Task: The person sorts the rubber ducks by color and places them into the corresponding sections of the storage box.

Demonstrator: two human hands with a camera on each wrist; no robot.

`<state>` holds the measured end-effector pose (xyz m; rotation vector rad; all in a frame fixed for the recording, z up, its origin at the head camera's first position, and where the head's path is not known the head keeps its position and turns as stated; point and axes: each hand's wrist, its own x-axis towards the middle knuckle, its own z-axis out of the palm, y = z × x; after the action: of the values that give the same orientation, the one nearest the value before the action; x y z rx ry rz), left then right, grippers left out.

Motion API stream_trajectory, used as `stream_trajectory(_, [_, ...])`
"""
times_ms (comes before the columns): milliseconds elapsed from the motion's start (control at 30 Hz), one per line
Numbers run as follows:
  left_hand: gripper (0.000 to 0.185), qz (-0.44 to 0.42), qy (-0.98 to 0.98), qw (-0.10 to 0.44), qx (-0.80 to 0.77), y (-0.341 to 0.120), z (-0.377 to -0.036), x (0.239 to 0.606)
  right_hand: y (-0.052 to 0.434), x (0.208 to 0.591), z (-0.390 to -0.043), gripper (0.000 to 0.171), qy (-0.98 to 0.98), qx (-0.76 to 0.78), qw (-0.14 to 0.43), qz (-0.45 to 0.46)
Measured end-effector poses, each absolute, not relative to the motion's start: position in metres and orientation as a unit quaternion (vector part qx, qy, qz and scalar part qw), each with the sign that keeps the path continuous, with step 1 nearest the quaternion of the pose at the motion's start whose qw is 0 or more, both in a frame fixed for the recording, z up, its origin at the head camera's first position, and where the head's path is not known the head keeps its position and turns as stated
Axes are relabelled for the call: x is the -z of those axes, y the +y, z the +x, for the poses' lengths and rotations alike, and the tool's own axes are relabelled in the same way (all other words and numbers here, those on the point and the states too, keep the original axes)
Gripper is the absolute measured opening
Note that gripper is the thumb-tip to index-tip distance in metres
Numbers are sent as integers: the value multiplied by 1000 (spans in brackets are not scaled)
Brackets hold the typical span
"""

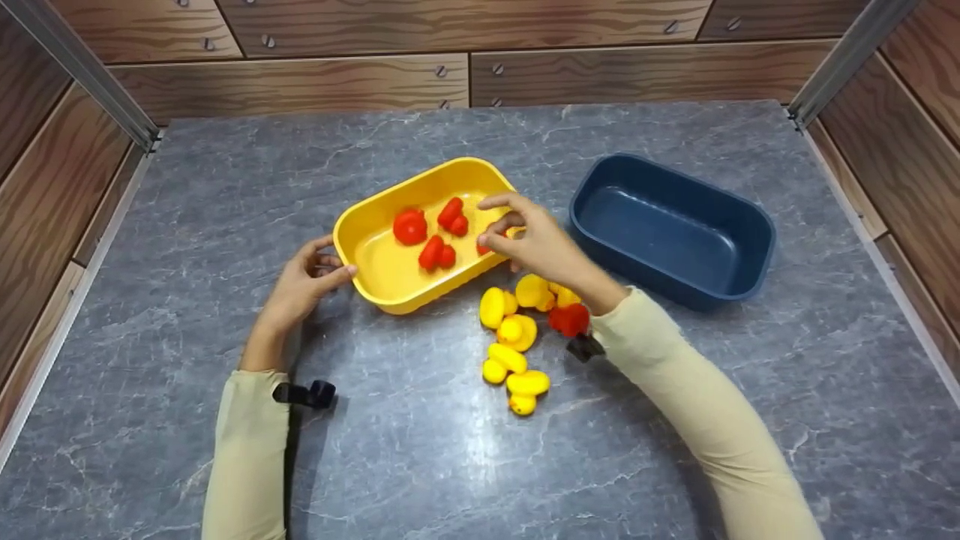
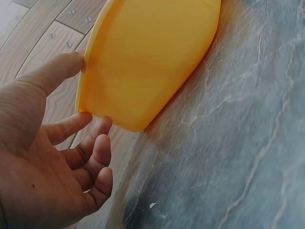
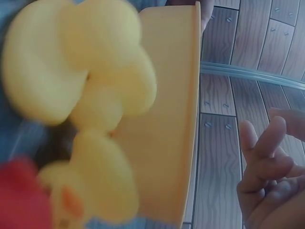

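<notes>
A yellow tub sits mid-table with three red ducks in it. My left hand is at the tub's near-left corner, thumb against the rim and fingers relaxed beside the wall. The left wrist view shows the left hand with thumb and a fingertip touching the tub. My right hand hovers over the tub's right rim with loose fingers; another red duck peeks out just beneath them. In the right wrist view the right hand's fingers hold nothing beside the tub wall.
A dark blue tub stands to the right with nothing in it. Several yellow ducks and one red duck lie on the grey table under my right forearm. Wooden walls enclose the table.
</notes>
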<state>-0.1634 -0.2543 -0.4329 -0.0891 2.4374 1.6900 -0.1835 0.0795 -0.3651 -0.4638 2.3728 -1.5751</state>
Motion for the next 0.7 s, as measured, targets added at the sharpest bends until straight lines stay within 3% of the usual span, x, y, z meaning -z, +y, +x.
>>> stream_trajectory(700, [67, -34, 818, 90, -567, -253, -162, 431, 134, 374, -153, 40, 862, 455, 123, -185])
